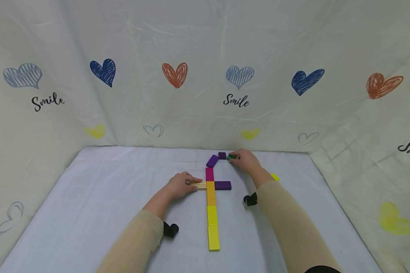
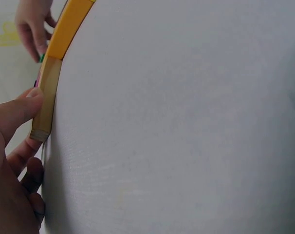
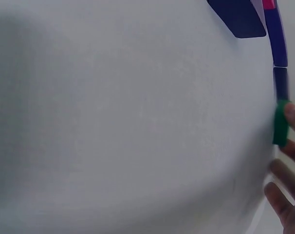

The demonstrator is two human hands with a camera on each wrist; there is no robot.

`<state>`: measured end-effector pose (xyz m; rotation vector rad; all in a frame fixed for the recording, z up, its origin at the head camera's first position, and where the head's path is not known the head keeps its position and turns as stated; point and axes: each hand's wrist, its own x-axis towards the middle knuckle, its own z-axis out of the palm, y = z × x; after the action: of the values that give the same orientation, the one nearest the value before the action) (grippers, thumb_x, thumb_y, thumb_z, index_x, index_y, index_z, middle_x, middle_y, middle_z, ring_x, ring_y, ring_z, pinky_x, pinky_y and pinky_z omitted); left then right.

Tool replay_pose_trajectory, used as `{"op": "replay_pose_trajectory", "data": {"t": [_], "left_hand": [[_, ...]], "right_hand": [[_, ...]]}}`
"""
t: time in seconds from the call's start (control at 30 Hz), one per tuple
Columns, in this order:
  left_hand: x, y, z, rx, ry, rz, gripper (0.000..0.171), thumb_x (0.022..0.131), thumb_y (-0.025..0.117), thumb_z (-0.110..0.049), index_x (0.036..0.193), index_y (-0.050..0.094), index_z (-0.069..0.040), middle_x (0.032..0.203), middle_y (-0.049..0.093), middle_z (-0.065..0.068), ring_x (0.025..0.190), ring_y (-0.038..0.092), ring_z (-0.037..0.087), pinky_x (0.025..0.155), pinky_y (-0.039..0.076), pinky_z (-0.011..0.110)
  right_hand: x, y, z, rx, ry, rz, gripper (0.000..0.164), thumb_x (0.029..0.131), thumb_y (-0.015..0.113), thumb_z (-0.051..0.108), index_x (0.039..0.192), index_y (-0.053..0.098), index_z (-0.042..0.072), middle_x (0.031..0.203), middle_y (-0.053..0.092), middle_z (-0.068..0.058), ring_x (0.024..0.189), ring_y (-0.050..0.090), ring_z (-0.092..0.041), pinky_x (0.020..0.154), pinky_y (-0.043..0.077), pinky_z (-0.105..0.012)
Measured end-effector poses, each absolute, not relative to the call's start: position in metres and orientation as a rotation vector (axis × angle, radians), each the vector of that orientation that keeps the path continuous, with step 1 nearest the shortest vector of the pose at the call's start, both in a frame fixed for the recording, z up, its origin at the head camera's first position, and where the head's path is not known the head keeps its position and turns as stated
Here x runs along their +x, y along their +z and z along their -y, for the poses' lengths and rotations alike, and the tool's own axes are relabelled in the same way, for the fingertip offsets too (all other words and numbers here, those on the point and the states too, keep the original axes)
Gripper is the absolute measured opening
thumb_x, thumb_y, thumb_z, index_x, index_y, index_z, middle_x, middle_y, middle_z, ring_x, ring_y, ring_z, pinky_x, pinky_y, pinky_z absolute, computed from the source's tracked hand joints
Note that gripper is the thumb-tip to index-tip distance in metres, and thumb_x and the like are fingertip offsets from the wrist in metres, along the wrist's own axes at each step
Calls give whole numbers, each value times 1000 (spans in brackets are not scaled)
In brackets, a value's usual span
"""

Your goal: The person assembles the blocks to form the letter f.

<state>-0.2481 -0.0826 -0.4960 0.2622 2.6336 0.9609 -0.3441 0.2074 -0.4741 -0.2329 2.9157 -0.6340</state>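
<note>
My left hand (image 1: 181, 185) pinches a plain wooden block (image 1: 201, 185) between thumb and fingers; its inner end meets the orange block (image 1: 210, 193). At the far side my right hand (image 1: 247, 162) pinches a green block (image 3: 281, 124), whose end lies against or very near a small purple block (image 1: 222, 155). A tilted purple block (image 1: 212, 161) and a pink block (image 1: 209, 174) continue the line down to the orange one. Opposite the wooden block, another purple block (image 1: 223, 185) sticks out to the right. Fingers partly cover the green and wooden blocks.
Two yellow blocks (image 1: 212, 216) extend the line toward me. Something yellow (image 1: 275, 176) shows partly behind my right wrist. A white cloth covers the table (image 1: 106, 212), and a printed curtain (image 1: 205, 113) stands behind its far edge.
</note>
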Motion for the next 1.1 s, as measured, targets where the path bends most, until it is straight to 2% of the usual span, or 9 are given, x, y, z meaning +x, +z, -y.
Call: {"op": "replay_pose_trajectory", "data": {"t": [0.13, 0.33, 0.67, 1.1], "left_hand": [[-249, -496, 83, 266, 959, -2633, 31, 92, 71, -31, 121, 71, -41, 125, 59, 1, 119, 49, 28, 101, 43, 52], [-248, -496, 82, 254, 947, -2640, 31, 92, 72, -31, 121, 71, -41, 123, 59, 0, 118, 49, 27, 100, 44, 51], [-248, -496, 83, 244, 953, -2634, 30, 92, 71, -32, 121, 71, -43, 126, 58, 0, 119, 48, 28, 102, 42, 52], [-250, -502, 83, 236, 965, -2637, 30, 92, 71, -33, 120, 71, -44, 125, 59, -1, 122, 46, 28, 102, 41, 53]], "right_hand": [[-345, -476, -209, -222, -657, -2915, 43, 96, 67, 32, 137, 62, 19, 124, 61, -12, 105, 54, -29, 96, 47, -47], [-344, -476, -218, -214, -721, -2936, 45, 96, 66, 37, 138, 61, 20, 130, 58, -14, 111, 57, -30, 91, 49, -45], [-337, -468, -245, -220, -717, -2932, 43, 97, 63, 37, 136, 62, 18, 129, 61, -13, 111, 56, -30, 91, 48, -46], [-302, -452, -305, -197, -609, -2953, 43, 96, 66, 32, 134, 64, 15, 127, 60, -15, 108, 53, -32, 92, 46, -49]]}}
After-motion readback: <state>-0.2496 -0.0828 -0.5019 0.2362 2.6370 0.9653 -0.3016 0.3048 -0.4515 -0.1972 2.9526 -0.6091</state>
